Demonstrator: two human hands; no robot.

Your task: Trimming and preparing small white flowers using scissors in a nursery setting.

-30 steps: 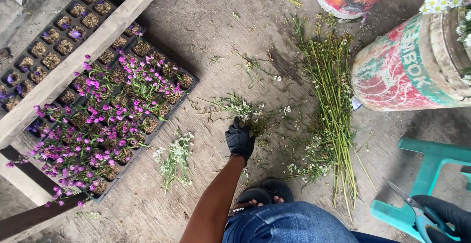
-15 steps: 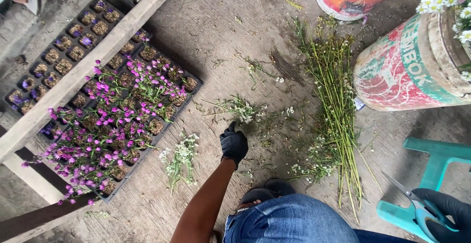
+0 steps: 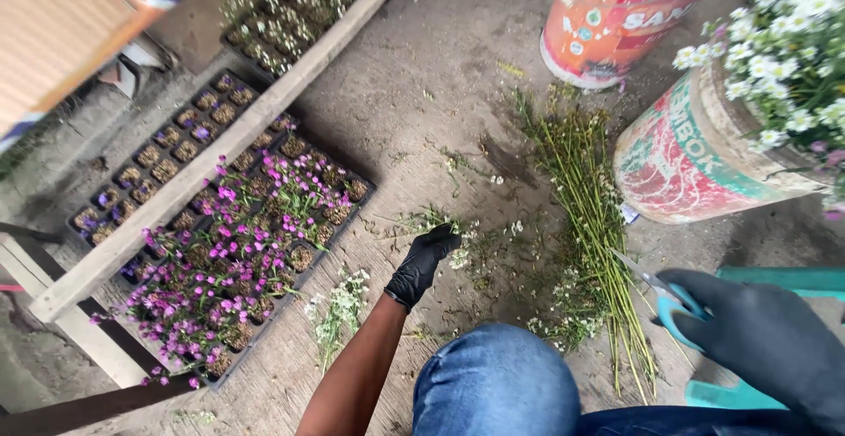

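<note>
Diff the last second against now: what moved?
The right hand with the scissors rose from the frame's lower right corner towards the cut green stems. The left hand stays down at the small white-flower sprig on the concrete. The camera tilted up. Seedling tray and buckets unchanged.

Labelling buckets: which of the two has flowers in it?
The red-and-green bucket at right, white daisies rising from its mouth. The orange bucket shows none.

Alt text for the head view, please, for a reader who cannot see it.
A black-gloved left hand reaches down to a clump of small white flowers on the concrete floor, while the gloved right hand holds teal scissors. A tray of purple flowers lies left; cut green stems and two painted buckets lie right.
</note>
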